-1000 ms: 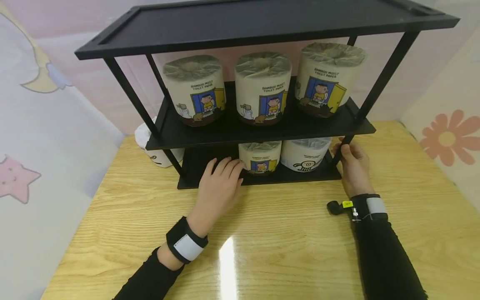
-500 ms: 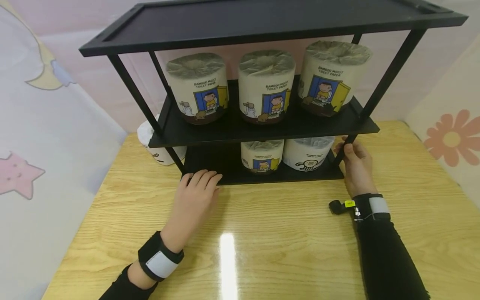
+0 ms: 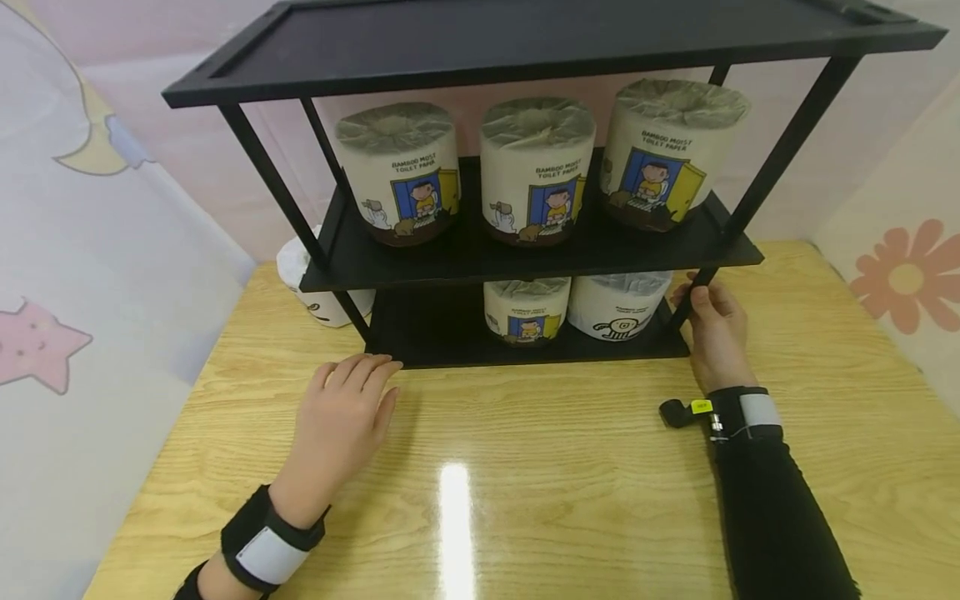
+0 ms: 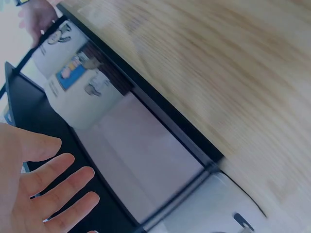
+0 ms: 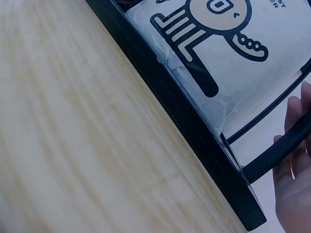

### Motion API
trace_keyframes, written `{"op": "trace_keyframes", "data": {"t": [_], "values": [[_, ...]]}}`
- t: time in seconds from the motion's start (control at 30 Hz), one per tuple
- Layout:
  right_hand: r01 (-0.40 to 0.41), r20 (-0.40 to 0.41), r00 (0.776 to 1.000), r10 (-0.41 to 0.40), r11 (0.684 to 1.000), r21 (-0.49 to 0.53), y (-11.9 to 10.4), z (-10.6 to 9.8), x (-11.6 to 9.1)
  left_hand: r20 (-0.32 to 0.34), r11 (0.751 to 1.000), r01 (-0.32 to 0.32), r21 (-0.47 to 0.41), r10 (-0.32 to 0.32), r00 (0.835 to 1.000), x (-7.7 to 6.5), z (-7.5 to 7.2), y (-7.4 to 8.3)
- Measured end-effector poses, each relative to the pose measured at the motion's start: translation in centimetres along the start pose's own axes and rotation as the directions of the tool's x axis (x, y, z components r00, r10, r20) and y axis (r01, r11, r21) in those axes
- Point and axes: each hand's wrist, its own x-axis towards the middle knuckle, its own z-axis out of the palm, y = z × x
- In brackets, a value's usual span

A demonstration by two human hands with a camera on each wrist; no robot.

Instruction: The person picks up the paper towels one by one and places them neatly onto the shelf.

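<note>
My left hand (image 3: 341, 417) is held over the table just before the front left corner of the black shelf rack (image 3: 517, 265). Its fingers are spread and slightly bent, with nothing held, as the left wrist view shows of the same hand (image 4: 43, 189). My right hand (image 3: 718, 333) holds the rack's lower right front post (image 3: 684, 308). In the right wrist view its fingers (image 5: 291, 141) lie behind that post. Beside the post on the bottom shelf stands a toilet roll with a line drawing (image 3: 618, 308). Left of it is a toilet roll with a coloured picture (image 3: 527, 314).
On the middle shelf stand a left toilet roll (image 3: 397, 179), a centre toilet roll (image 3: 534, 175) and a right toilet roll (image 3: 671, 158). Another white roll (image 3: 330, 304) sits on the wooden table (image 3: 562, 467) outside the rack's left side.
My left hand has drawn away from the coloured toilet roll on the bottom shelf, moving left and towards me. My right hand has stayed at the post.
</note>
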Motion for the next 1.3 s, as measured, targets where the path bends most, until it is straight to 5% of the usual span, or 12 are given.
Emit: {"op": "trace_keyframes", "data": {"t": [0.43,0.87,1.3], "values": [[0.002,0.010,1.000,-0.002,1.000,0.004,-0.1,0.0,0.0,0.015,0.999,0.027,0.037,-0.027,1.000,-1.5,-0.1,-3.0],[0.006,-0.005,1.000,-0.006,1.000,-0.014,-0.1,0.2,0.0,0.084,0.990,0.095,0.101,-0.104,0.991,-1.5,0.6,-4.8],[0.026,-0.011,1.000,-0.026,1.000,-0.004,0.2,0.2,0.0,0.064,0.993,0.115,0.041,-0.117,0.991,-0.6,1.5,-6.6]]}}
